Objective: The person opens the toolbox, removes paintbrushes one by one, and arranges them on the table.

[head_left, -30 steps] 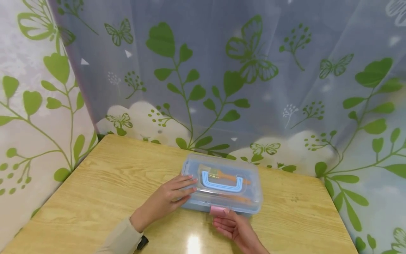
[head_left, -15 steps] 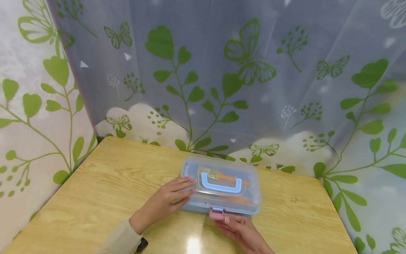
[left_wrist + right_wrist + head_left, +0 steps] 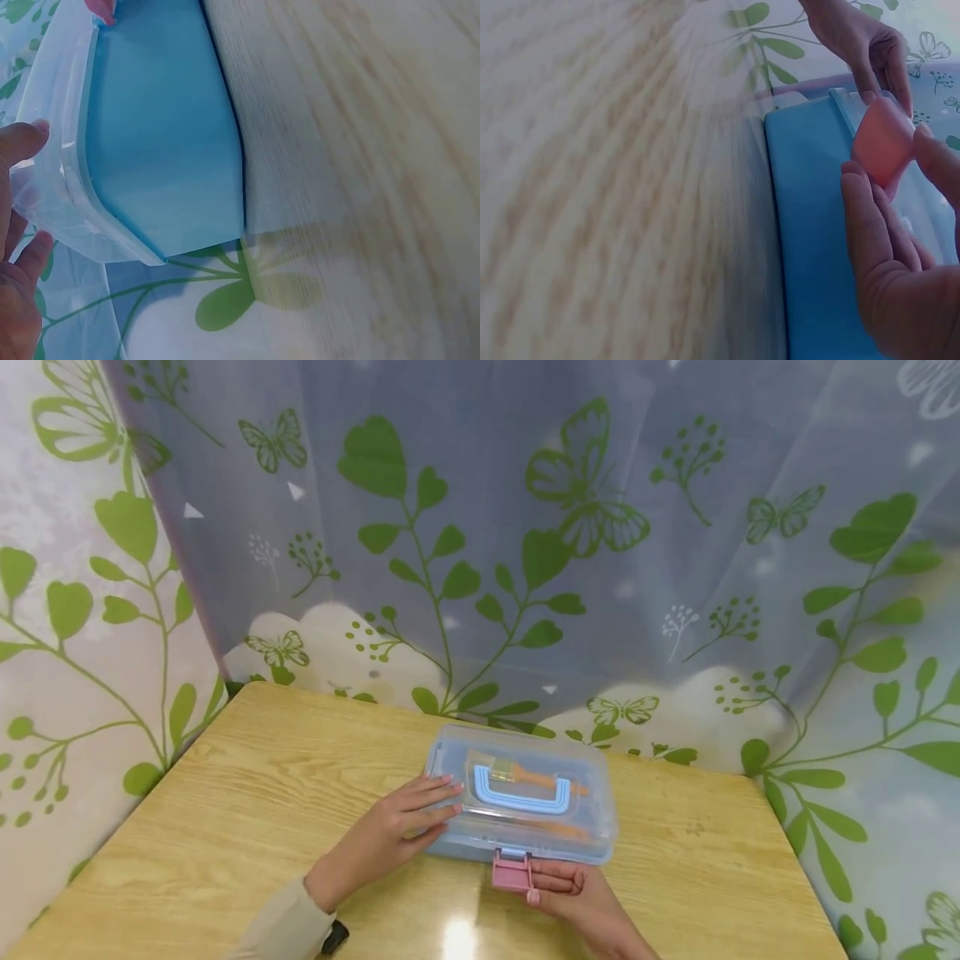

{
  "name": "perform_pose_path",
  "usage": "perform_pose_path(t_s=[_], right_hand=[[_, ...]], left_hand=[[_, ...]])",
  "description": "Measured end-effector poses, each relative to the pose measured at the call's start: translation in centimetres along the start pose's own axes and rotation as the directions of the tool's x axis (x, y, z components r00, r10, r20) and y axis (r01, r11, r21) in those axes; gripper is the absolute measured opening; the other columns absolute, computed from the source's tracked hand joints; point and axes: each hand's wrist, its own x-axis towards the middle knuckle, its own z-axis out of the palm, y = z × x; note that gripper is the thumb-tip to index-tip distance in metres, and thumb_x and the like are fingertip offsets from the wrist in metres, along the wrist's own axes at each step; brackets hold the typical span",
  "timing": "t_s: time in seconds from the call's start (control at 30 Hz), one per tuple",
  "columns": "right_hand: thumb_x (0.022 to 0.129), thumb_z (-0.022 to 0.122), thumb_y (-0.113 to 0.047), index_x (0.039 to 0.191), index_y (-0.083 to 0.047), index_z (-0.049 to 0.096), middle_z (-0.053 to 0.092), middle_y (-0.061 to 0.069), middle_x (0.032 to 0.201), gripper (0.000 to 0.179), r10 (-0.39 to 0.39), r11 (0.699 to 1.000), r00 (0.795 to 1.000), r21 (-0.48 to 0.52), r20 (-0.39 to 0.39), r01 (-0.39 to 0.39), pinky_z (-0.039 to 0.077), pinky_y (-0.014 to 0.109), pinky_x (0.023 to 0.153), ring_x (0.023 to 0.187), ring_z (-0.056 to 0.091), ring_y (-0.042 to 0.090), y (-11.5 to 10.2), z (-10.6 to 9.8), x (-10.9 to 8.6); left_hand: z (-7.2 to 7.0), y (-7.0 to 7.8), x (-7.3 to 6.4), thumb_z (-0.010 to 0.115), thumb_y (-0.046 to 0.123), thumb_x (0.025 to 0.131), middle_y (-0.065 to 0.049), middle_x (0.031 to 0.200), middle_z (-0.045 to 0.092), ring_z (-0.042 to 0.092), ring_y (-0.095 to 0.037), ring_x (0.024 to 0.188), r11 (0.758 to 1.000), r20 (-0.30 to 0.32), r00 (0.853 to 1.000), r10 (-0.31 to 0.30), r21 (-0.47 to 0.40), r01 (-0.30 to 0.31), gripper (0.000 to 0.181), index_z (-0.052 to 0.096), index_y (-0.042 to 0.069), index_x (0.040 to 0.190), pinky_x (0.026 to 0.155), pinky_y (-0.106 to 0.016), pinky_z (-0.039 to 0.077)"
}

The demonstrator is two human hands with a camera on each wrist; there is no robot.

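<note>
A blue plastic storage box [image 3: 457, 852] with a clear lid [image 3: 592, 827] and a light blue carry handle [image 3: 522, 802] sits on the table. My left hand [image 3: 397, 822] rests on the lid's left side with its fingers spread out. At the front, the pink latch [image 3: 512, 874] is swung outward and down from the lid. The right hand [image 3: 573, 897] pinches the latch's right edge, thumb on the near side and fingers behind. In the right wrist view the latch [image 3: 885, 142] lies between the thumb and fingertips. Through the lid show brushes with orange handles [image 3: 532, 777].
The wooden table [image 3: 315, 760] reaches out on both sides of the box. Behind it hangs a grey-blue curtain [image 3: 480, 468] with green leaves and butterflies, and a pale patterned curtain [image 3: 67, 710] stands at the left.
The pink latch has swung from against the box front to hanging open. My right hand has turned with it, its fingers now behind the latch. The left hand has stayed on the lid.
</note>
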Motion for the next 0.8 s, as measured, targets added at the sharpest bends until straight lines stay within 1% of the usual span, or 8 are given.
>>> perform_pose_path(t_s=[0.13, 0.23, 0.37, 0.43, 0.53, 0.57, 0.67, 0.8], right_hand=[[0.091, 0.076, -0.008, 0.139, 0.018, 0.049, 0.066, 0.026, 0.129, 0.061, -0.069, 0.995, 0.997, -0.071, 0.042, 0.072, 0.058, 0.024, 0.091, 0.106, 0.072, 0.010, 0.1, -0.3, 0.1], [0.090, 0.077, -0.008, 0.138, 0.017, 0.051, 0.066, 0.028, 0.127, 0.061, -0.102, 0.987, 0.992, -0.121, 0.068, 0.109, 0.059, 0.026, 0.089, 0.106, 0.072, 0.010, 0.3, -0.3, 0.0], [0.089, 0.079, -0.009, 0.137, 0.014, 0.055, 0.067, 0.028, 0.125, 0.058, -0.144, 0.962, 0.986, -0.223, 0.080, 0.159, 0.060, 0.029, 0.089, 0.106, 0.073, 0.013, 0.5, 0.0, -0.1], [0.089, 0.079, -0.011, 0.137, 0.011, 0.057, 0.067, 0.027, 0.126, 0.057, -0.183, 0.933, 0.980, -0.299, 0.084, 0.200, 0.060, 0.032, 0.090, 0.108, 0.072, 0.018, 0.4, 0.1, -0.1], [0.089, 0.080, -0.014, 0.137, 0.007, 0.059, 0.066, 0.025, 0.129, 0.056, -0.234, 0.876, 0.968, -0.414, 0.088, 0.249, 0.060, 0.036, 0.092, 0.115, 0.069, 0.030, -0.1, 0.3, -0.1], [0.089, 0.080, -0.016, 0.138, 0.006, 0.059, 0.066, 0.025, 0.129, 0.057, -0.245, 0.852, 0.965, -0.455, 0.091, 0.260, 0.060, 0.038, 0.092, 0.116, 0.067, 0.035, -0.3, 0.3, -0.1], [0.090, 0.079, -0.019, 0.141, 0.006, 0.056, 0.061, 0.026, 0.137, 0.061, -0.230, 0.808, 0.969, -0.537, 0.094, 0.244, 0.059, 0.042, 0.094, 0.122, 0.061, 0.043, -0.8, 0.4, -0.3], [0.091, 0.078, -0.023, 0.145, 0.004, 0.053, 0.055, 0.025, 0.145, 0.065, -0.196, 0.745, 0.975, -0.630, 0.106, 0.218, 0.056, 0.050, 0.097, 0.129, 0.056, 0.046, -1.2, 0.5, -0.8]], left_hand=[[-0.1, 0.0, 0.1, 0.084, 0.002, 0.078, -0.015, 0.136, 0.065, 0.060, -0.033, 0.129, 1.000, 0.000, 1.000, -0.004, 0.003, 0.004, 0.046, 0.073, 0.005, 0.123, 0.104, -0.057, 0.050], [-0.1, 0.1, 0.1, 0.084, 0.002, 0.078, -0.014, 0.136, 0.066, 0.060, -0.033, 0.129, 1.000, 0.003, 1.000, 0.000, 0.007, 0.000, 0.046, 0.073, 0.005, 0.123, 0.104, -0.056, 0.050], [-0.1, 0.2, -0.2, 0.084, 0.003, 0.078, -0.014, 0.136, 0.066, 0.060, -0.032, 0.128, 1.000, 0.007, 1.000, 0.010, 0.010, -0.010, 0.046, 0.073, 0.005, 0.123, 0.104, -0.055, 0.050], [-0.2, 0.2, -0.2, 0.084, 0.003, 0.078, -0.014, 0.135, 0.066, 0.060, -0.033, 0.128, 1.000, 0.003, 1.000, 0.007, 0.012, -0.007, 0.046, 0.073, 0.005, 0.123, 0.103, -0.056, 0.051], [-0.2, 0.1, -0.1, 0.084, 0.002, 0.078, -0.014, 0.136, 0.066, 0.060, -0.033, 0.128, 1.000, -0.008, 1.000, -0.004, 0.014, 0.004, 0.047, 0.073, 0.005, 0.123, 0.104, -0.057, 0.050], [-0.2, 0.1, -0.1, 0.083, 0.002, 0.078, -0.014, 0.136, 0.066, 0.060, -0.033, 0.129, 1.000, -0.011, 1.000, -0.004, 0.012, 0.004, 0.047, 0.073, 0.005, 0.124, 0.104, -0.057, 0.050], [-0.2, 0.0, 0.1, 0.082, 0.002, 0.080, -0.014, 0.136, 0.065, 0.059, -0.032, 0.129, 1.000, -0.009, 1.000, -0.003, 0.006, 0.003, 0.046, 0.073, 0.005, 0.125, 0.105, -0.056, 0.050], [-0.1, 0.1, -0.1, 0.083, 0.002, 0.079, -0.015, 0.136, 0.066, 0.059, -0.033, 0.129, 1.000, -0.004, 1.000, -0.004, 0.003, 0.004, 0.046, 0.073, 0.005, 0.124, 0.104, -0.056, 0.050]])
